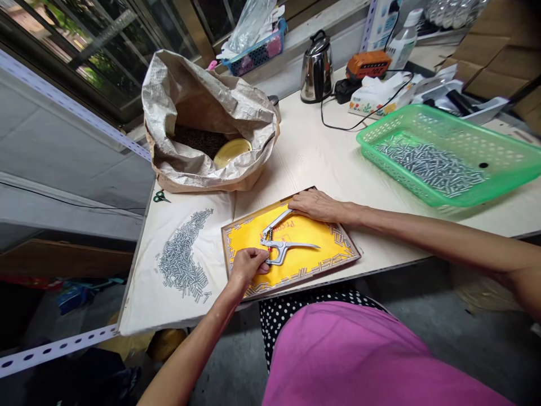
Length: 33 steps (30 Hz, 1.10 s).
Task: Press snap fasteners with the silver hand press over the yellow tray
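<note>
From afar, my left hand (pixel 252 264) pinched the metal tool (pixel 278 245), my right hand (pixel 315 206) closed on its upper handle (pixel 279 218); a sack (pixel 207 176) and green basket (pixel 397 173) stood beyond

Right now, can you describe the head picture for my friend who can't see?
A left hand and a right hand are at a silver plier-like tool over a yellow-floored tray edged with small metal pieces. An open sack is behind, a green basket right.
</note>
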Each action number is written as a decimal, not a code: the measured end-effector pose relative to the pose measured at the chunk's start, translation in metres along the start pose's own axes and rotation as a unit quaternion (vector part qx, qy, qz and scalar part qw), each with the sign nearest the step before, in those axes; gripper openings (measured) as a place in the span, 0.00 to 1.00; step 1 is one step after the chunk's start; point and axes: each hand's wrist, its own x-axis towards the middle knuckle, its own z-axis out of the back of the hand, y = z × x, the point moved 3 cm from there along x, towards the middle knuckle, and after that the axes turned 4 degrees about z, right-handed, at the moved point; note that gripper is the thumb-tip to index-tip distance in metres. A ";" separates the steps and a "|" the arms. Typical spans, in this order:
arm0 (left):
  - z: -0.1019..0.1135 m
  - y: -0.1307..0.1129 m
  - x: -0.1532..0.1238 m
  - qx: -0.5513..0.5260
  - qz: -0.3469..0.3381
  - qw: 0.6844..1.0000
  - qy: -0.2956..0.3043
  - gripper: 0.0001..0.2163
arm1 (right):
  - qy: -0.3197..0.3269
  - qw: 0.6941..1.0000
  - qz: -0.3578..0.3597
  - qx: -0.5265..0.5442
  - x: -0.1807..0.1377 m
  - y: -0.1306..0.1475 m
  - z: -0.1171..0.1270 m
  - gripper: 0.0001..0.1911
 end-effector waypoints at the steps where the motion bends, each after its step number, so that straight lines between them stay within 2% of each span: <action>1: -0.001 0.001 -0.001 -0.007 -0.004 1.000 -0.003 0.08 | -0.001 1.000 0.002 0.009 0.002 -0.001 0.002 0.14; 4: -0.004 0.003 -0.006 -0.032 -0.012 0.999 -0.002 0.10 | -0.008 1.000 0.021 0.017 0.009 -0.001 0.008 0.13; 10: -0.007 0.011 -0.017 -0.092 0.006 0.996 -0.002 0.13 | 0.006 0.999 0.023 -0.036 0.024 0.005 0.015 0.10; 14: -0.008 0.019 -0.022 -0.085 -0.011 0.996 -0.025 0.17 | 0.009 0.999 0.022 -0.044 0.029 0.013 0.017 0.09; 20: -0.006 0.028 -0.023 -0.094 -0.013 0.995 -0.010 0.21 | -0.005 0.998 0.016 -0.068 0.024 0.023 0.020 0.08; 26: -0.003 0.026 -0.023 -0.053 0.003 0.998 0.017 0.18 | -0.006 1.000 -0.009 -0.021 0.006 0.032 0.005 0.11; 29: -0.002 0.023 -0.024 -0.031 0.019 0.999 0.015 0.14 | 0.006 0.999 -0.031 0.023 -0.010 0.043 0.002 0.19; 33: -0.001 0.020 -0.023 0.008 0.028 1.000 0.007 0.07 | 0.014 0.997 -0.035 0.067 -0.031 0.064 0.007 0.45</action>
